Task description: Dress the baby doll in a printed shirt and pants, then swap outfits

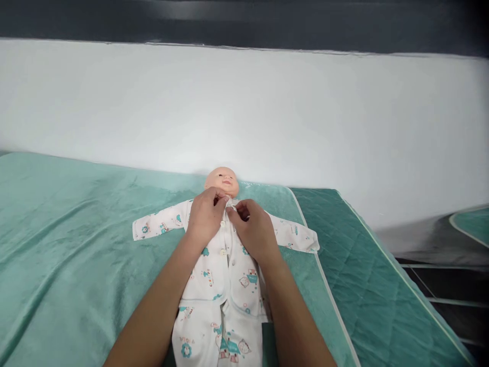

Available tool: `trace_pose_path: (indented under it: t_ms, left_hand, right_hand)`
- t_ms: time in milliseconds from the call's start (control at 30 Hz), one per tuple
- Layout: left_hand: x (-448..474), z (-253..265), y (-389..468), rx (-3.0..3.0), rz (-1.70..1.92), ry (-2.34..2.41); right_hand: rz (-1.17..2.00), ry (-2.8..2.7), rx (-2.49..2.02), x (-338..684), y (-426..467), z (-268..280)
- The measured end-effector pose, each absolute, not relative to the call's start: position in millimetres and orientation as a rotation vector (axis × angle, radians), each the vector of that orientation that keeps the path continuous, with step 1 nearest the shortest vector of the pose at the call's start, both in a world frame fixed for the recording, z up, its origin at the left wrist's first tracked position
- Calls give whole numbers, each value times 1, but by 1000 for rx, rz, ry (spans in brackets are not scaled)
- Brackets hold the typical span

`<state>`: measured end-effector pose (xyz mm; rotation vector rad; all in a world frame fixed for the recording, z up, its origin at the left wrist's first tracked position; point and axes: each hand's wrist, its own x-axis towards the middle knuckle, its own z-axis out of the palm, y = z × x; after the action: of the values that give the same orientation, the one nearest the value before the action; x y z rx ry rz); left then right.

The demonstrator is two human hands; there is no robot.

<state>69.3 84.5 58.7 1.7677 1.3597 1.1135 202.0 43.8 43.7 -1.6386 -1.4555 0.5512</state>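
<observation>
A baby doll [222,179] lies face up, dressed in a white printed jacket [206,275] and matching pants [198,336]. Both sleeves stretch out sideways. My left hand [206,211] pinches the jacket's front edge at the collar, just under the doll's chin. Close beside it, my right hand [254,227] pinches the opposite front edge near the top. Lower down, buttons [223,252] show along the front, where the two edges lie side by side and apart at the hem. My fingers hide most of the collar.
A light green blanket [69,244] lies beneath the doll, over a darker quilted green mattress cover [367,285] at the right. A white wall [244,107] rises behind the doll's head. Past the bed's right edge is a dark tiled floor [454,285].
</observation>
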Motion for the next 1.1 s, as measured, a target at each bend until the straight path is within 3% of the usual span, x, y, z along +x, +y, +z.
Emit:
trace_pose_path:
  t_ms: [200, 433, 600, 1100]
  left_hand:
    - [67, 57, 85, 1750, 1110, 1329]
    - [66, 60, 85, 1698, 1094, 1356]
    - [65, 60, 85, 1699, 1099, 1365]
    - [60, 55, 87, 1640, 1115, 1332]
  right_hand:
    - [430, -1741, -1838, 202, 67, 62]
    - [877, -1718, -1736, 232, 60, 67]
    - [1002, -1349, -1557, 219, 66, 60]
    - [895, -1312, -1334, 200, 64, 49]
